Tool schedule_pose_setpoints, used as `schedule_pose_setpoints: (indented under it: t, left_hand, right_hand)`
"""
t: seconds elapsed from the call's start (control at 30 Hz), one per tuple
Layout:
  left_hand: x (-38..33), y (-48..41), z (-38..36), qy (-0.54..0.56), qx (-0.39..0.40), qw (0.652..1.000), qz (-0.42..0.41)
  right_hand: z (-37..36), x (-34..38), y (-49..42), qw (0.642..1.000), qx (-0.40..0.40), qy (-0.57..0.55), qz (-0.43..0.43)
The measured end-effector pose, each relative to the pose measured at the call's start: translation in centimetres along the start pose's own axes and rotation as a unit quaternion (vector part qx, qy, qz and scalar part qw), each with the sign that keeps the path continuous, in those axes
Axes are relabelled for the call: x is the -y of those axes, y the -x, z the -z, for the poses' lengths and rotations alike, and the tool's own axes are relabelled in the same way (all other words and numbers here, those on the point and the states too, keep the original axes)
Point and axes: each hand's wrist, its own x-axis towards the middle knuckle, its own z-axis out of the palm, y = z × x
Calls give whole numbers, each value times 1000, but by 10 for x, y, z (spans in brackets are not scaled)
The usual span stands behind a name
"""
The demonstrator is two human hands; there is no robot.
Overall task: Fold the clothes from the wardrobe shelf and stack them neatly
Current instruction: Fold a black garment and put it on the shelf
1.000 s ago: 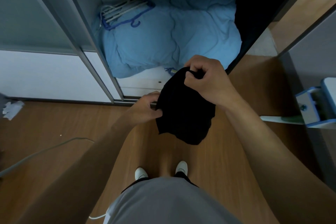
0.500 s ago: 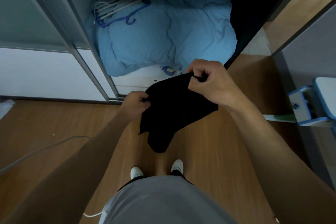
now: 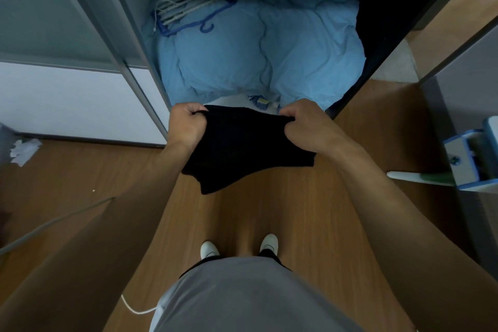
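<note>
The light is dim and flat with a cool, bluish cast, and I cannot tell where it comes from. Shadows are soft: the wooden floor [image 3: 296, 210] only darkens gently towards the near left and near right. The black garment [image 3: 242, 143] in my left grip [image 3: 186, 127] and right grip [image 3: 307, 129] is so dark that its folds barely show. Far right, the wardrobe interior [image 3: 382, 21] sinks into black beside the blue duvet [image 3: 258, 48], the brightest colour in view. The wide lens bends the wardrobe frame [image 3: 129, 43] and stretches my forearms at the near corners. My grey shirt [image 3: 242, 299], nearest, looks soft and unfocused.
</note>
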Motion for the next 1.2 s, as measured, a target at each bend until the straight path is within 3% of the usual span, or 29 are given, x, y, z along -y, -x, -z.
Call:
schedule_pose_setpoints:
  t: [0.1,0.17,0.27,0.5,0.7,0.87,1.07,1.2]
  left_hand:
    - [-5,-3,5,-9,4,1000,1]
    - [-6,-4,7,-38,10,999,-5]
    - [-5,-5,5,-80,18,996,-24]
    - [10,3,2,-97,115,986,-73]
    - [20,17,-14,-91,122,986,-61]
    - [27,20,-19,-59,135,987,-65]
    - [31,28,-5,-66,279,952,-112]
    - [47,41,-13,-127,360,923,-47]
  right_hand:
    - [-6,3,2,986,-45,-159,-28]
    - [-6,4,4,984,-11,-174,-26]
    - [-9,7,4,996,66,-59,4]
    - [-2,4,1,994,36,-50,87]
    - [-9,6,-6,982,115,146,38]
    - [-20,2,-4,998,52,1,-21]
    - [-19,14,7,988,115,-101,27]
    - [-16,19,4,985,87,-143,48]
